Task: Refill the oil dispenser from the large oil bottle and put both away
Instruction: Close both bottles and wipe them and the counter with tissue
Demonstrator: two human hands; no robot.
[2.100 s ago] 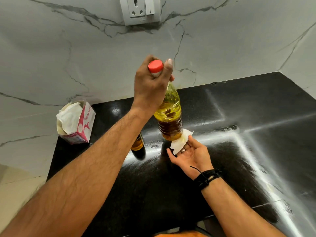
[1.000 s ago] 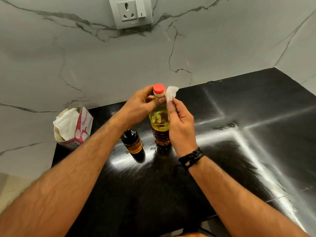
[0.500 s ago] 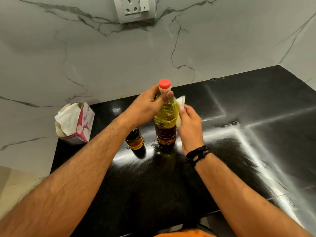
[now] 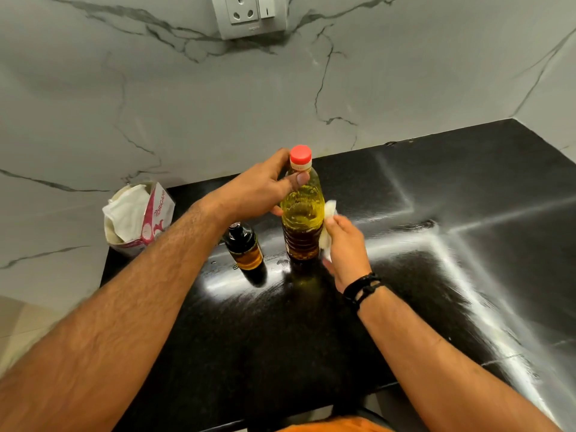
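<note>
Both forearms were bare, no sleeves in view, dark hair showing along the left one esp. near the wrist. Left hand (image 4: 258, 190) had no rings or bands visible. Right hand (image 4: 346, 249) was bare too, w/ a black braided cord bracelet (image 4: 363, 288) wrapped a few times round the wrist. Orange garment (image 4: 330, 427) showed at bottom edge.
</note>
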